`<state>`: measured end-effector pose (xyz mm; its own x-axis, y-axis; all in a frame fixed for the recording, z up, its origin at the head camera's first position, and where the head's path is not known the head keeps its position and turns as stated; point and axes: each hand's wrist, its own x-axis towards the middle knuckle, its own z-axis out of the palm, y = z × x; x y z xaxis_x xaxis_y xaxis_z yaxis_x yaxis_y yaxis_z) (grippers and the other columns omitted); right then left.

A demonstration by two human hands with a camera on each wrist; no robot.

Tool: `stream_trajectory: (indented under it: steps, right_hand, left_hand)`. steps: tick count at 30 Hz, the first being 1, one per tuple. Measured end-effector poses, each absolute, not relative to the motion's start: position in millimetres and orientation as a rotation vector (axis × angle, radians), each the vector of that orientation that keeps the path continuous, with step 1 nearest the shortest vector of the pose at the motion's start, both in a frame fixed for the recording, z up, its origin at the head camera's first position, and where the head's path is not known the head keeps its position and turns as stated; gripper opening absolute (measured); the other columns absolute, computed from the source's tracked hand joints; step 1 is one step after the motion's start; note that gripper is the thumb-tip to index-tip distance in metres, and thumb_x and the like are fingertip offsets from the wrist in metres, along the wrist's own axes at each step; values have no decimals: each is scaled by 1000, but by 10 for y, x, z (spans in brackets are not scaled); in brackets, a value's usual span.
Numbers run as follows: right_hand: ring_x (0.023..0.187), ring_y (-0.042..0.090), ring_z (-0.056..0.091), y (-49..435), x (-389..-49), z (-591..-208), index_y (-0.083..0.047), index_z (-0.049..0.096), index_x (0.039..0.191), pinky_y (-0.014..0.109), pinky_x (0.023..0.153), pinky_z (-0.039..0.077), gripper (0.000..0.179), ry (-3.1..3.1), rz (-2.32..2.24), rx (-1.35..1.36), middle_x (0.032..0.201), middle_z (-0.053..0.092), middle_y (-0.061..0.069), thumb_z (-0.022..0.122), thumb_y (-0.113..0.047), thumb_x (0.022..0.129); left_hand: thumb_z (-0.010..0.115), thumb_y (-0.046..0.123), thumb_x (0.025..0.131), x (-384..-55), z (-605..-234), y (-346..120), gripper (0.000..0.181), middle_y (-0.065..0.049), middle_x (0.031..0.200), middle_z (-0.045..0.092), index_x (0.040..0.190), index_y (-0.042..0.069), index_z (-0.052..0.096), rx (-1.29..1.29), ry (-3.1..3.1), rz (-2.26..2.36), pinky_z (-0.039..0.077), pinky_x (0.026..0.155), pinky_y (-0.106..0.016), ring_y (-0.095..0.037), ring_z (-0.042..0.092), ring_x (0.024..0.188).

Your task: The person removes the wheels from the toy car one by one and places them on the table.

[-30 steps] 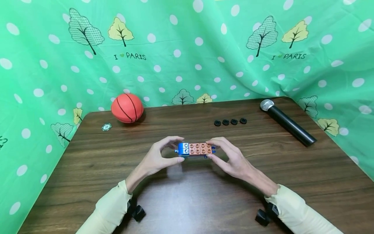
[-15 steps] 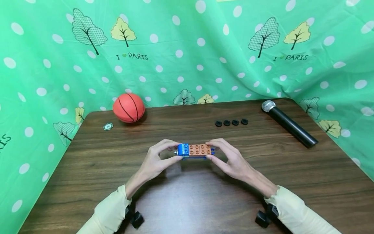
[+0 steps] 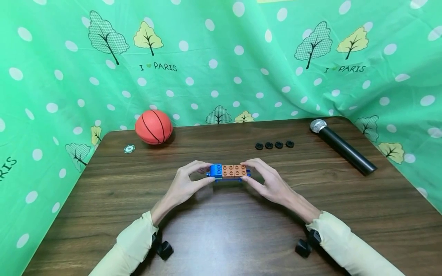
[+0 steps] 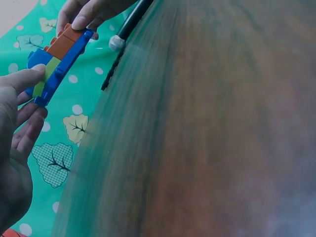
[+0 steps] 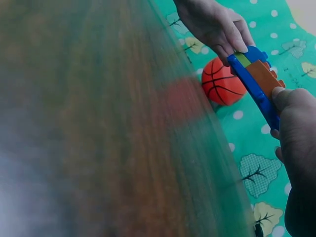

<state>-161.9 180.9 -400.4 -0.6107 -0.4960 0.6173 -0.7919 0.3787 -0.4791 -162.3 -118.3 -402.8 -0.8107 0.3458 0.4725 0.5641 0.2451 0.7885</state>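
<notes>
Both hands hold a toy-brick vehicle [image 3: 228, 172] between them, raised over the table. It has a long blue base [image 4: 74, 57], orange-brown studded bricks [image 5: 264, 77] on one end and a blue brick [image 3: 216, 170] on the other. A light green brick [image 4: 48, 76] shows beneath the blue one. My left hand [image 3: 184, 184] pinches the blue end, thumb on the near side and fingers on the far side. At the orange end, my right hand [image 3: 271, 184] pinches in the same manner. The vehicle's underside is hidden in the head view.
Several small black wheel-like discs [image 3: 274, 145] lie in a row beyond the hands. A microphone [image 3: 342, 146] lies at the right, a red mini basketball [image 3: 153, 127] stands at the back left, and a poker chip [image 3: 129, 148] lies beside it. A green curtain [image 3: 193, 73] hangs behind the table.
My left fingers and thumb have closed in on the blue end, where a gap showed before. Hands and vehicle have shifted slightly away from the body. The head view has moved a little.
</notes>
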Motion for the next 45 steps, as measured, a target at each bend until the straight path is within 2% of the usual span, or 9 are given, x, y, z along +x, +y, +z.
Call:
stream_trajectory:
  steps: [12,20,27,45]
  right_hand:
    - [102,20,63,1776,-1790,-4041,-1,61,133,48,81,55,45,-2298,1093,1092,124,64,8,77,1,91]
    - [108,23,64,1780,-1892,-4089,-2,61,134,46,88,55,43,-2359,1053,1056,126,64,10,76,-5,94]
    - [113,25,63,1768,-1966,-4111,-3,61,136,47,92,54,42,-2392,1021,1050,127,65,10,75,-9,96]
    - [114,26,63,1729,-2147,-4141,-3,62,135,48,93,53,40,-2436,978,1012,126,65,12,73,-13,98]
  left_hand:
    - [84,14,89,-1792,-4065,-1189,34,-4,113,73,121,7,75,-801,-2374,-1593,57,90,-46,-21,69,101]
    - [84,15,89,-1892,-4093,-1176,34,-7,113,73,121,5,75,-773,-2385,-1608,55,90,-49,-25,68,101]
    - [84,15,89,-1959,-4118,-1180,35,-6,112,73,122,5,75,-735,-2420,-1575,54,92,-47,-22,68,103]
    - [82,19,91,-2145,-4185,-1179,37,-6,117,73,125,8,73,-653,-2502,-1542,52,97,-45,-21,67,109]
